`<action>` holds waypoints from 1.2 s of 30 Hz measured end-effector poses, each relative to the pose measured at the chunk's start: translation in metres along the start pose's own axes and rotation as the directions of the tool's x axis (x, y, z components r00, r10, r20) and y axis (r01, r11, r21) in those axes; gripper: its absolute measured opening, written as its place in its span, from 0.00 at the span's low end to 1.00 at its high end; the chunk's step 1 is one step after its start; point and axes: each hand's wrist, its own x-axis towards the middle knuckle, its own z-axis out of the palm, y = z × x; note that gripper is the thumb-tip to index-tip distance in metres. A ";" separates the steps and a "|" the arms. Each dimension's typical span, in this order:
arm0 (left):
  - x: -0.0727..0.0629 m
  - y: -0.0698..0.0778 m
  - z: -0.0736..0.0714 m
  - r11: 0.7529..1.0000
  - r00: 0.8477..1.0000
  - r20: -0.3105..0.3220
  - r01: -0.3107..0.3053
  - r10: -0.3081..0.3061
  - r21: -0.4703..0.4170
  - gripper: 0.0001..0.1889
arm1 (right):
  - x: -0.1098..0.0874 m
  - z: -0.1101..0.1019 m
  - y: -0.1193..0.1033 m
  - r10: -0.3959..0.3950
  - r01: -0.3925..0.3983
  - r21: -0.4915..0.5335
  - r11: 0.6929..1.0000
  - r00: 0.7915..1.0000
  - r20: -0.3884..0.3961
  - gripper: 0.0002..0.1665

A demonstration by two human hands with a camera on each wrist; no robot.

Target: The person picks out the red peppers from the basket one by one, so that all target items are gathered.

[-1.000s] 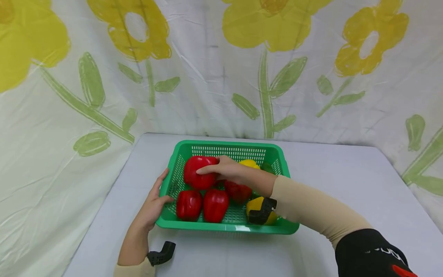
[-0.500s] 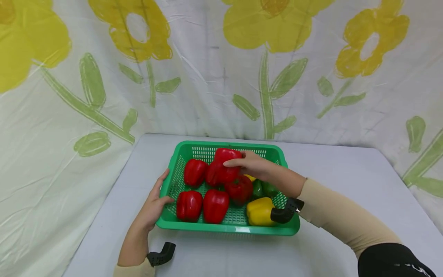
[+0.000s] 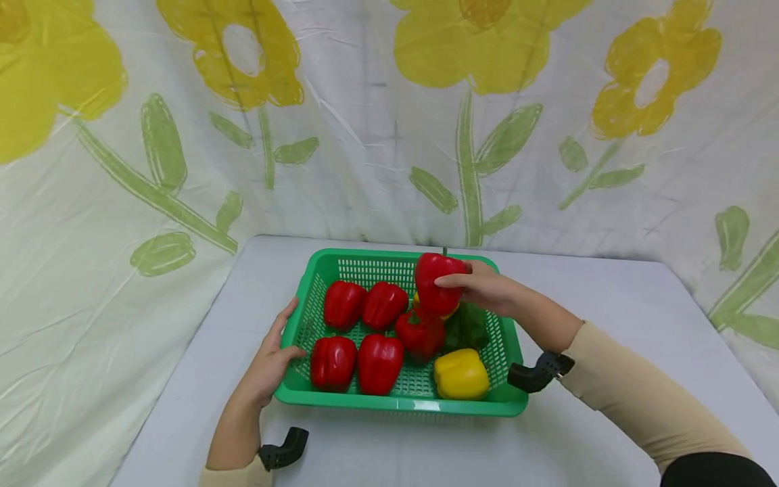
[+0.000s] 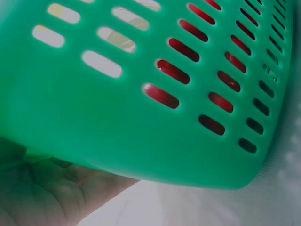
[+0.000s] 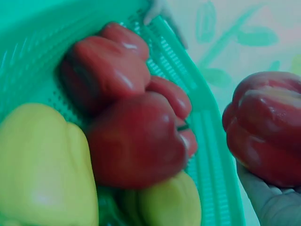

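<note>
My right hand (image 3: 483,287) grips a red bell pepper (image 3: 437,281), stem up, over the back right of the green plastic basket (image 3: 341,399). In the right wrist view that pepper (image 5: 268,129) sits in the hand at the right edge. On the basket's left side my left hand (image 3: 268,362) holds the rim, thumb over the edge; in the left wrist view part of the palm (image 4: 61,193) shows below the slotted wall. Several red bell peppers (image 3: 380,364) lie in the left and middle of the basket. A yellow bell pepper (image 3: 461,374) rests at the front right.
A green bell pepper (image 3: 470,325) lies under the right hand, and another yellow bell pepper (image 5: 171,202) is partly covered behind the red ones. The basket stands on a white-covered table (image 3: 608,325). A flower-printed white curtain (image 3: 365,135) hangs behind it.
My right hand has carried the red bell pepper from the basket's back left to its back right, uncovering two red bell peppers. The left hand has stayed on the rim.
</note>
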 end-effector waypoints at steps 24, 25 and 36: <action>0.000 0.000 -0.001 1.000 1.000 0.014 0.000 0.000 -0.010 0.43 | -0.046 -0.104 0.015 -0.053 0.051 -0.059 0.997 0.998 -0.032 0.13; 0.000 0.000 -0.001 1.000 1.000 0.013 0.001 -0.001 -0.009 0.43 | -0.046 -0.108 0.017 -0.044 0.042 -0.063 0.997 0.998 -0.040 0.14; 0.000 0.000 -0.001 1.000 1.000 0.010 -0.007 0.007 0.006 0.43 | -0.045 -0.146 0.048 0.053 -0.060 -0.058 0.997 0.992 -0.116 0.18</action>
